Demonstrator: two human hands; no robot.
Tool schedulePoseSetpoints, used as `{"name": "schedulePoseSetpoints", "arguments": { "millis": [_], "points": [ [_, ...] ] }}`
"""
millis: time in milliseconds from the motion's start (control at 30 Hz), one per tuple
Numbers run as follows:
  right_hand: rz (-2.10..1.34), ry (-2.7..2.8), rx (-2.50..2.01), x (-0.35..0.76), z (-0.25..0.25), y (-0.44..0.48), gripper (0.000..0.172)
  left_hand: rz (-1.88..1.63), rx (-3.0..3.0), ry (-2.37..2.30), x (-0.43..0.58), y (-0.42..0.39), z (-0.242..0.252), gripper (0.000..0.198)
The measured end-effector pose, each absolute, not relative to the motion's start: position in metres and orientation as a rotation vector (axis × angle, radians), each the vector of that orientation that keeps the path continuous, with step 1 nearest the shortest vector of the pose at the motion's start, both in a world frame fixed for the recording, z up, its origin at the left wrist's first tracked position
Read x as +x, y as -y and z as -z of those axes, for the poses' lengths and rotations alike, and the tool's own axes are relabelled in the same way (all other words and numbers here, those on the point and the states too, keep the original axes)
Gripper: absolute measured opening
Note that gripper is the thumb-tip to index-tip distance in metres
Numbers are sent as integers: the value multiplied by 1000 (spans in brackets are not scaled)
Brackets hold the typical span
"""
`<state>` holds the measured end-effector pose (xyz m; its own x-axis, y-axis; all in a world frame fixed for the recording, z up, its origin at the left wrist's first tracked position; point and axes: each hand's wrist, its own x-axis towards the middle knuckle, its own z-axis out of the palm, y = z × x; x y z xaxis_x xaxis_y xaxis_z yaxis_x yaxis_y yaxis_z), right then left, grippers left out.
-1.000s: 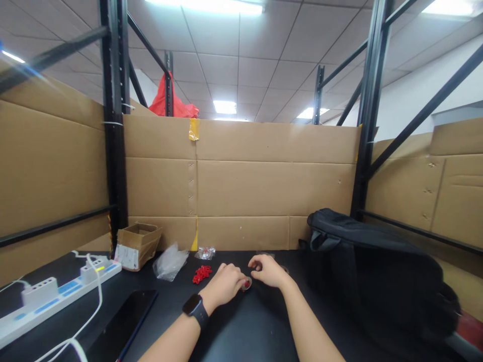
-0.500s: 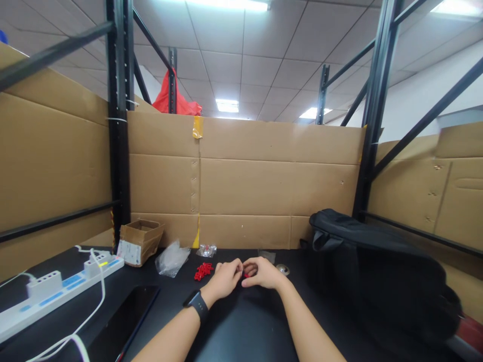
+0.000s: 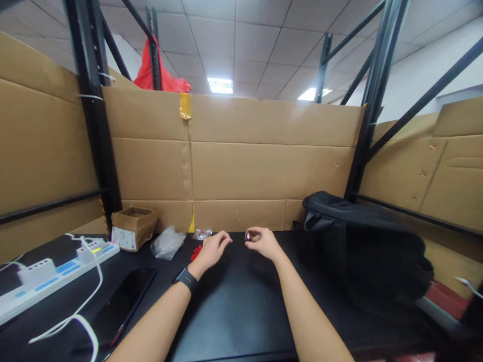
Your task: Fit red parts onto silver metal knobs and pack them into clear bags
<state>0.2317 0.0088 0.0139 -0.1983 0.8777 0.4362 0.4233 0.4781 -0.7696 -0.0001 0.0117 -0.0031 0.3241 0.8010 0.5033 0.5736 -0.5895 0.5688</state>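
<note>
The right grip [image 3: 263, 242] pinches a small round piece [image 3: 249, 235], red at its centre, above the black counter [image 3: 234, 301]. The left grip [image 3: 210, 250] is unclenched, red pieces [image 3: 195, 252] at its nine o'clock.

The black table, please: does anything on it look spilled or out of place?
Only mildly: small red pieces lie loose in a heap by the left hand, near a crumpled clear bag. Nothing looks damaged.
</note>
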Motion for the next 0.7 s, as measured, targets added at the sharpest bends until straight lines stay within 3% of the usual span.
{"name": "schedulePoseSetpoints", "arguments": {
  "millis": [167,333,567,633,700],
  "points": [
    [-837,1759,-931,230,-11,-10,54,-1152,2266,-997,7,-6,6,33],
    [-888,1873,-852,212,-7,-4,52,-1093,2381,-1100,19,2,4,27],
    [-416,1977,-1141,234,-15,-7,26,-1017,2502,-1525,-12,-6,-10,28],
    [-295,1862,-1289,254,-18,-11,32,-958,2477,-1708,-30,-11,-13,26],
    [-192,1721,-1486,276,-17,-16,48,-844,2462,-1852,-49,-17,-15,23]
  ]
}}
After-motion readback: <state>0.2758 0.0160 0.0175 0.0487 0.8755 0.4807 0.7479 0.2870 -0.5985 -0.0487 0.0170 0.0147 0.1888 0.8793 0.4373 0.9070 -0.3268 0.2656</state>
